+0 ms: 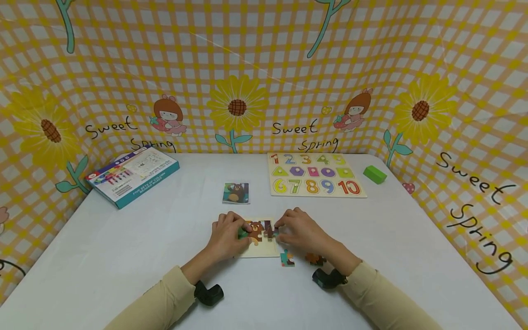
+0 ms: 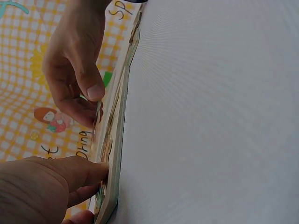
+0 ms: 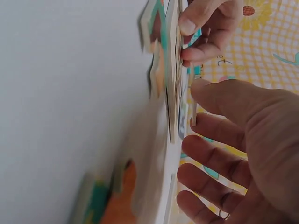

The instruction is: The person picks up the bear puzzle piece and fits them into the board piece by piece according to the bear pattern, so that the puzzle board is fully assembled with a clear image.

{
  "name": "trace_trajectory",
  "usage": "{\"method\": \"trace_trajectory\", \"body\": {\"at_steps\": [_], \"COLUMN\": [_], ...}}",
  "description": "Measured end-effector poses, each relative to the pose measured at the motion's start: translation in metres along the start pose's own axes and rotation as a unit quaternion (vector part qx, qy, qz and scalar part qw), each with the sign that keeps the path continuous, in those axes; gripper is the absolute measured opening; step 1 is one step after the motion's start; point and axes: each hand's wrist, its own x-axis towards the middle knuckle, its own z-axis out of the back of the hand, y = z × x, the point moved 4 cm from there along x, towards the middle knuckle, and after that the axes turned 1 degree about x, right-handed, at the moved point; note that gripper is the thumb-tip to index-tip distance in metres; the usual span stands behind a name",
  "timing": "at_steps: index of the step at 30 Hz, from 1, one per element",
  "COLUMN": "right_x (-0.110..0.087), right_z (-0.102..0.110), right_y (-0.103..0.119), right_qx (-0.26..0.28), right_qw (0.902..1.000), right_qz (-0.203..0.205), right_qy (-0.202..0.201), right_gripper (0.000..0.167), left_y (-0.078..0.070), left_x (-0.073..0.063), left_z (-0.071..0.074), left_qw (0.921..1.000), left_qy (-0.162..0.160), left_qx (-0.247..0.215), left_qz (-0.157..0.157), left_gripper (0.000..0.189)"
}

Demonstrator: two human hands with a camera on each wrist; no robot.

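A wooden puzzle board (image 1: 266,251) lies in front of me, with part of a brown bear picture (image 1: 255,228) assembled on it. My left hand (image 1: 228,233) is at the board's left side, thumb and fingers curled against its edge and the green piece (image 1: 242,233) there. Over the board's right edge, my right hand (image 1: 303,231) pinches a small puzzle piece (image 3: 194,105) between thumb and index finger. The other right fingers are spread in the right wrist view. Two loose spots of pieces lie near the board's lower right: a teal piece (image 1: 287,258) and orange-brown ones (image 1: 315,259).
A bear picture card (image 1: 236,193) lies beyond the board. Further back are a wooden number board (image 1: 317,175) at right, a green block (image 1: 375,174) and a flat box (image 1: 134,176) at left. Checked cloth walls (image 1: 264,59) surround the white table (image 1: 123,256).
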Motion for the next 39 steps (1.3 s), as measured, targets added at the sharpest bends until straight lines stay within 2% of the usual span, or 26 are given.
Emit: {"method": "trace_trajectory", "body": {"at_steps": [10, 19, 39], "right_x": [0.005, 0.007, 0.007], "right_z": [-0.006, -0.007, -0.011], "right_y": [0.003, 0.005, 0.005], "right_qx": [0.008, 0.005, 0.003], "right_qw": [0.9997, 0.9997, 0.9997], "right_qz": [0.006, 0.014, -0.001], "right_qy": [0.02, 0.018, 0.024], "right_gripper": [0.026, 0.026, 0.027], "left_y": [0.0, -0.001, -0.003], "left_x": [0.0, -0.001, -0.001], "left_z": [0.0, 0.001, 0.0], "left_qw": [1.0, 1.0, 1.0], "left_qy": [0.0, 0.0, 0.002], "left_qx": [0.003, 0.002, 0.005], "left_qz": [-0.001, -0.002, 0.006], "left_gripper": [0.009, 0.009, 0.009]}}
